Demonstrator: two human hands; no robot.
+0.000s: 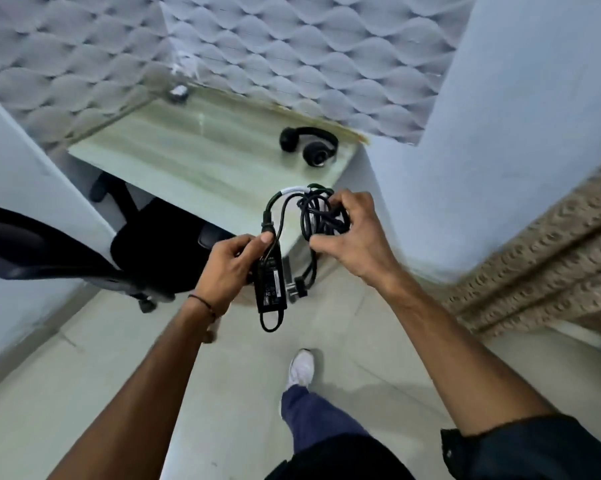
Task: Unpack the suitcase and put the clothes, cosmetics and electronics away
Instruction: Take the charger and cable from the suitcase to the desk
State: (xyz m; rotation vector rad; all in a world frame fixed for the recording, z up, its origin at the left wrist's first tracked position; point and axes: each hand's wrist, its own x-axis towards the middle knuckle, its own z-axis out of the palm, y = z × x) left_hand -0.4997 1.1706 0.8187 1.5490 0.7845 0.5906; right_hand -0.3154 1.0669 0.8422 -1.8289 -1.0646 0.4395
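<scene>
Black charger brick (270,285) is clamped in left hand (228,268), held upright over the floor just short of the desk (174,161). Its bundled cable (321,216) is gripped in right hand (352,237), w/ plug end (298,285) dangling loose below. Headphones (309,145) are already laid on the desk, chair (84,251) to the left. Risk: loose loops could be snagged on the desk edge, or the bundle uncoiled, if set down carelessly.

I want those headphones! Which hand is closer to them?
Right. The right hand, gripping the cable bundle, is just below the headphones; the left hand is lower, farther left.
</scene>
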